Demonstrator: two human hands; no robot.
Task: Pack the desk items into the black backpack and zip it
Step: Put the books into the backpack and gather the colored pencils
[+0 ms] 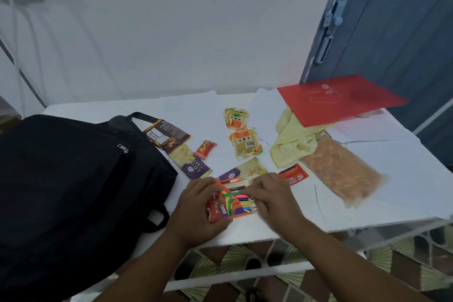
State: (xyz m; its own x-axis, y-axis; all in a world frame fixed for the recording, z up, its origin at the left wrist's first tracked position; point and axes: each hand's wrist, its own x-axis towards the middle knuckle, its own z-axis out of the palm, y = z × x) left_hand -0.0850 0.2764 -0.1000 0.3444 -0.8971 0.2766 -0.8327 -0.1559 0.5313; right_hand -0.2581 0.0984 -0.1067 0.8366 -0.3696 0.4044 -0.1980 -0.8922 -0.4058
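On the desk, pencil box (234, 203) holding colour pencils (246, 203)

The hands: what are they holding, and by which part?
Both hold the colour pencil box: left hand grips its left end, right hand pinches its right edge.

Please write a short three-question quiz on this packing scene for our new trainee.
1. True or false: the red folder lies flat on the table.
2. Which item do both hands hold: A) the coloured pencil box, B) the yellow cloth, C) the black backpack?
3. On which side of the pencil box does the backpack lie?

Key
1. False: it rests raised on the cloth, its right part overhanging.
2. A: the left hand and the right hand grip its two ends.
3. The person's left.
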